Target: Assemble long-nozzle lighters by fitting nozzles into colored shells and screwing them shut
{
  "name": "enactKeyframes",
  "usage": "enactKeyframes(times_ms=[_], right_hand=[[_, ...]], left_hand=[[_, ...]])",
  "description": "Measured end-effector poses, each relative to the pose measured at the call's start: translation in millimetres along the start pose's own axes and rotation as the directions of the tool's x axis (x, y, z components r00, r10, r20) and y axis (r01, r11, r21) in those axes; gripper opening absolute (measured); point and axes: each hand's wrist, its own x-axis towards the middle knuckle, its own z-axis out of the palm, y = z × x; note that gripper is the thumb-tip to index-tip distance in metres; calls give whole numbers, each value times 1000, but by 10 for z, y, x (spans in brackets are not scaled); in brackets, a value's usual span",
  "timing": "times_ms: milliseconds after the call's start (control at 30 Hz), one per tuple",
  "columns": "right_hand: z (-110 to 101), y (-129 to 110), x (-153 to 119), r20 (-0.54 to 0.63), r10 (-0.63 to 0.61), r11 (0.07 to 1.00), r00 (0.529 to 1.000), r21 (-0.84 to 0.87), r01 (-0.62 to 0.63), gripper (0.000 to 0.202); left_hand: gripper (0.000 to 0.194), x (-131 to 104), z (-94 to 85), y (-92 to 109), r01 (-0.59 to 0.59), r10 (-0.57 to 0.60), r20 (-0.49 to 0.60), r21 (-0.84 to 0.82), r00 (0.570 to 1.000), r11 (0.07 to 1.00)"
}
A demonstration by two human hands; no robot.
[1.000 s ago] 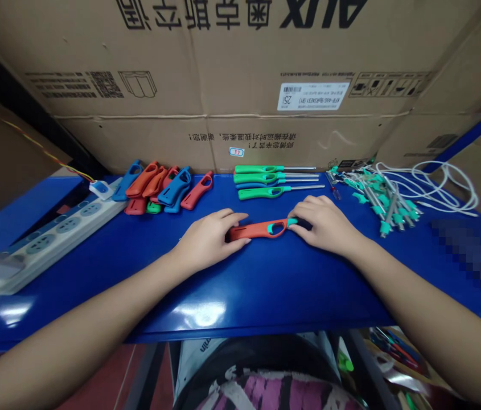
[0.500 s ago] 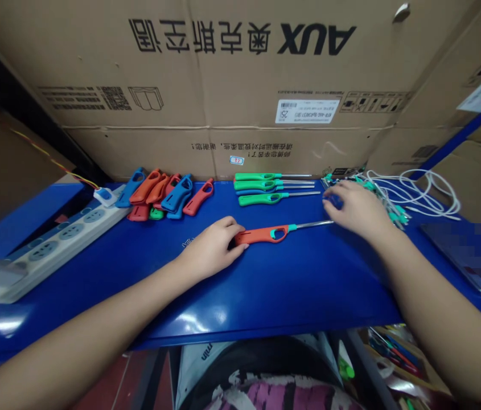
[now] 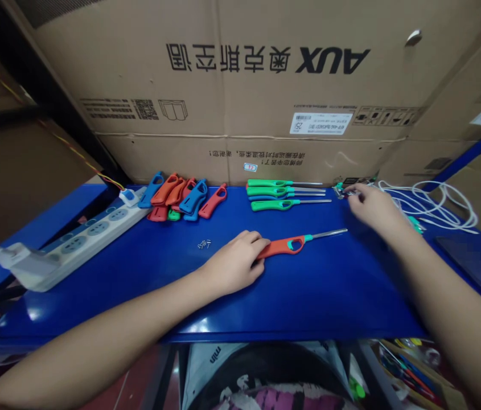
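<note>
On blue table (image 3: 159, 307), clasping orange lighter (image 3: 280, 247), with rod (image 3: 329, 233) apparently fitted, at twelve o'clock in curled fingers of left hand (image 3: 238, 263), with right hand (image 3: 370, 206) bent at one, grip unclear, finished-looking lighters (image 3: 266, 192) beyond, still-rodless handles (image 3: 179, 196) at eleven.

Dim overall; white glare spots the blue tabletop (image 3: 317, 302); right edge partly pixelated
</note>
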Motion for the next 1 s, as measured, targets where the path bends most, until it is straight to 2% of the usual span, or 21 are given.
enactKeyframes(times_ms=[67, 133, 200, 267, 333, 400, 500, 700, 867, 1000], right_hand=[[-159, -181, -37, -44, 10, 997, 999, 75, -6, 34], [-269, -431, -97, -110, 86, 936, 990, 350, -43, 24], [-296, -708, -168, 23, 90, 760, 996, 645, -83, 18], [-238, -969, -240, 185, -8, 505, 983, 849, -156, 16], [-128, -1190, -307, 234, -128, 336, 964, 925, -180, 21], [-6, -1377, -369, 264, -199, 254, 944, 944, -211, 34], [139, -1618, -454, 287, -255, 215, 924, 948, -235, 45], [291, -1973, -582, 218, -326, 219, 920, 964, -151, 37], [361, -2092, -611, 202, -379, 244, 903, 963, -114, 31], [357, -2086, -608, 196, -387, 246, 901, 964, -105, 29]], left_hand=[[32, -3, 6, 18, -7, 7, 5, -22, 1000, 1000], [33, -7, 14, 34, -19, 19, 8, -40, 1000, 999], [34, -13, 22, 49, -31, 32, 11, -50, 999, 998], [34, -20, 28, 66, -45, 46, 16, -52, 999, 998], [34, -27, 29, 88, -63, 64, 23, -46, 998, 997], [33, -33, 25, 112, -81, 82, 33, -41, 996, 996], [30, -33, 20, 134, -84, 87, 47, -54, 995, 995], [34, -27, 56, 103, -128, 126, -20, -114, 992, 985], [26, -34, 101, 73, -117, 114, -27, -106, 993, 988], [31, -35, 108, 65, -138, 136, -27, -78, 990, 987]])
